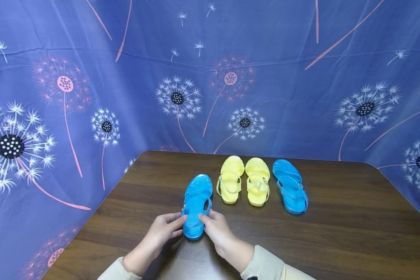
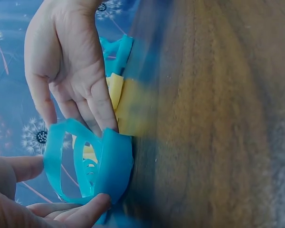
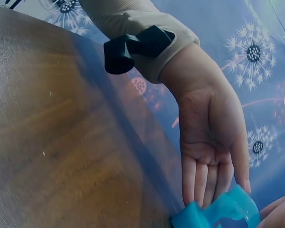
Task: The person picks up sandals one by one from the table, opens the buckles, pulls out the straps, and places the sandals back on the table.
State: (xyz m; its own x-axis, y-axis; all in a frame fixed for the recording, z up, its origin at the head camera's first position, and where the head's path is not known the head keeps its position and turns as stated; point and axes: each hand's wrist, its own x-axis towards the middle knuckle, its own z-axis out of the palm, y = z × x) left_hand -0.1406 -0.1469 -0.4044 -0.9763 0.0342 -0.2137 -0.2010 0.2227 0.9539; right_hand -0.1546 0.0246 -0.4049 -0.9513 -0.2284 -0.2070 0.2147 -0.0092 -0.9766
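1. Nearest, my left hand (image 1: 161,233) and right hand (image 1: 218,233) flank the near blue sandal (image 1: 193,209), each clamped on its heel end between thumb and fingers. Both thumbs lie on the upper side, near the strap.
2. That sandal is left of the other shoes on the brown counter (image 1: 343,221), heel near me, toe far. I cannot tell whether its whole sole rests on the wood.
3. It looks like glossy moulded plastic: probably light, bendy in the thin straps, firmer in the sole, a little slippery and hardly fragile. I judge the sole's edges by the heel the best hold, since straps would flex.
4. Farther off and right, two yellow sandals (image 1: 231,167) stand side by side, then another blue sandal (image 1: 294,200), slightly angled.
5. Farthest hangs a blue dandelion-print cloth (image 1: 290,105).
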